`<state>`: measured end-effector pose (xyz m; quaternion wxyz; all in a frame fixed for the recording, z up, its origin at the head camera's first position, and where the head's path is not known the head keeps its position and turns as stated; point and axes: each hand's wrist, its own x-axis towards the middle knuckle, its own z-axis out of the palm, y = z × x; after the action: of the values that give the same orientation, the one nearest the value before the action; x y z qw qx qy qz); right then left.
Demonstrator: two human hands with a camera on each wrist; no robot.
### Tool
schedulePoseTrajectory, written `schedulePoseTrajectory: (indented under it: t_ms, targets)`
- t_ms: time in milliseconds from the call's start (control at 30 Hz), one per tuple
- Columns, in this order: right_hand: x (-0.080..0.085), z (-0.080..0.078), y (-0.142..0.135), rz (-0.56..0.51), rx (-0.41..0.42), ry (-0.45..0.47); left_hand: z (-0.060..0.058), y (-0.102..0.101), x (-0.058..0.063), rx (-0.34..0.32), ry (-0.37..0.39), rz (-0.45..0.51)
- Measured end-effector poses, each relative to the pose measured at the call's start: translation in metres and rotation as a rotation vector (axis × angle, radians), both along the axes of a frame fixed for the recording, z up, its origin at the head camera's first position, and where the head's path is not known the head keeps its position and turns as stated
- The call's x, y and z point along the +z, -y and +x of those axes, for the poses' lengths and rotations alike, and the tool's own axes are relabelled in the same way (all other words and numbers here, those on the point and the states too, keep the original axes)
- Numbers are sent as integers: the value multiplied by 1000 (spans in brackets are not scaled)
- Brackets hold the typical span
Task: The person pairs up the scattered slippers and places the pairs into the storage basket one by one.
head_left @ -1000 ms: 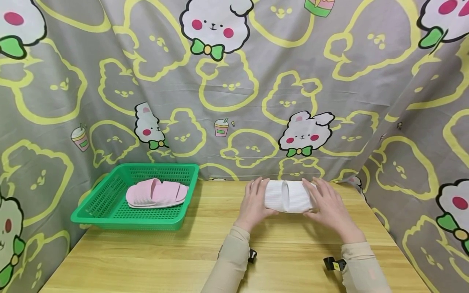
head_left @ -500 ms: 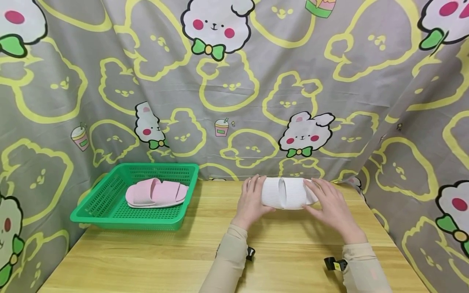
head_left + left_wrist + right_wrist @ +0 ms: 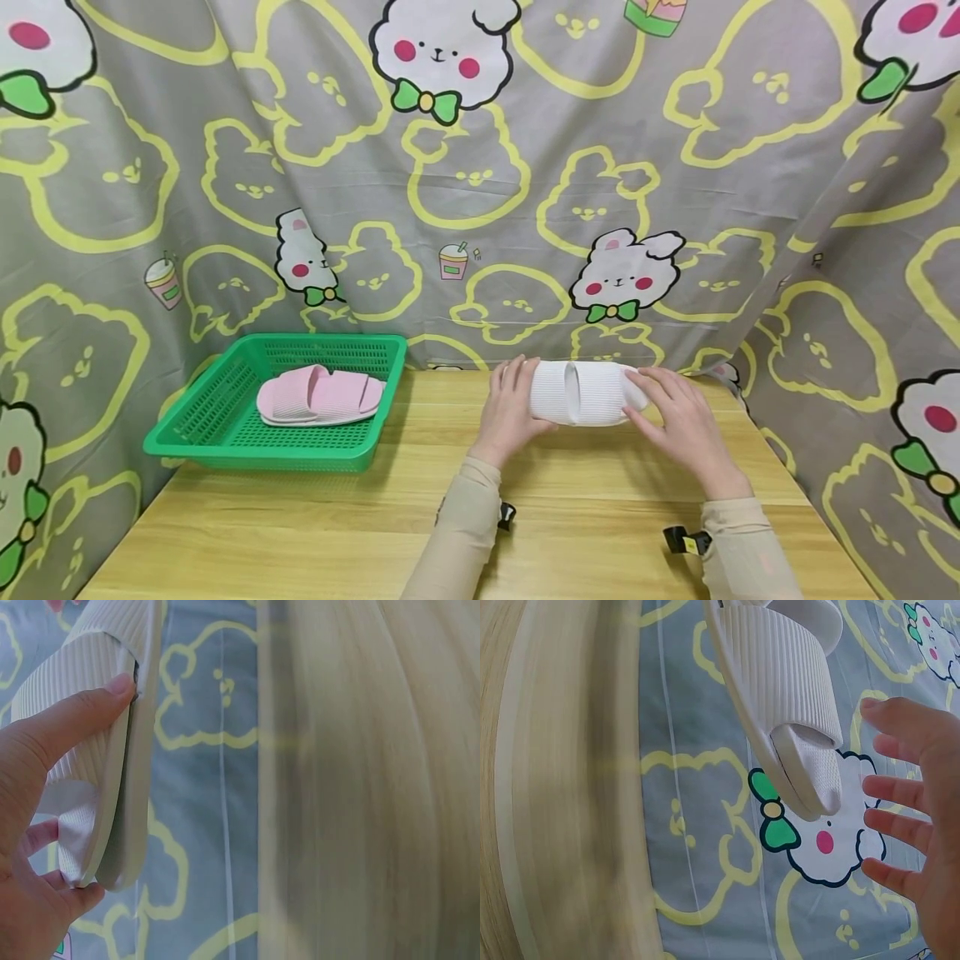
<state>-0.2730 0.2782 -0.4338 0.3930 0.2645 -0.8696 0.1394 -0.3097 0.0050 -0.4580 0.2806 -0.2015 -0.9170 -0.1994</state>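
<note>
A pair of white ribbed slippers [image 3: 603, 392], nested together, is held up above the back right of the table. My left hand [image 3: 510, 412] grips their left end, with the thumb along the side of the soles in the left wrist view. My right hand [image 3: 678, 423] is by their other end. In the right wrist view the fingers of that hand [image 3: 930, 802] are spread and stand apart from the slippers [image 3: 780, 671]. Pink slippers [image 3: 333, 393] lie in a green basket [image 3: 258, 454] at the left.
The wooden table [image 3: 322, 533] runs back to a grey patterned curtain [image 3: 525, 167], which also hangs on both sides. Basket and hands are separated by a stretch of tabletop. Black straps [image 3: 684, 540] are at the wrists.
My left hand has shifted slightly left with the white slippers, which rose a little. The right hand has stayed nearly in place, so more of their right end shows.
</note>
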Motion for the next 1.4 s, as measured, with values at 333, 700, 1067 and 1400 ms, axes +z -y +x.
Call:
schedulePoseTrajectory:
  t_ms: [333, 700, 1067, 1400]
  targets:
    - [0, -1, 1, -16, 33, -59, -3, 12, 4, -1, 16, 10]
    - [3, -1, 2, -2, 52, -70, -5, 25, 11, 3, -17, -10]
    - [2, 0, 2, 0, 64, -49, -5, 37, 22, 16, -98, -38]
    - [2, 1, 7, 22, 68, -17, -6, 51, 33, 41, -92, -48]
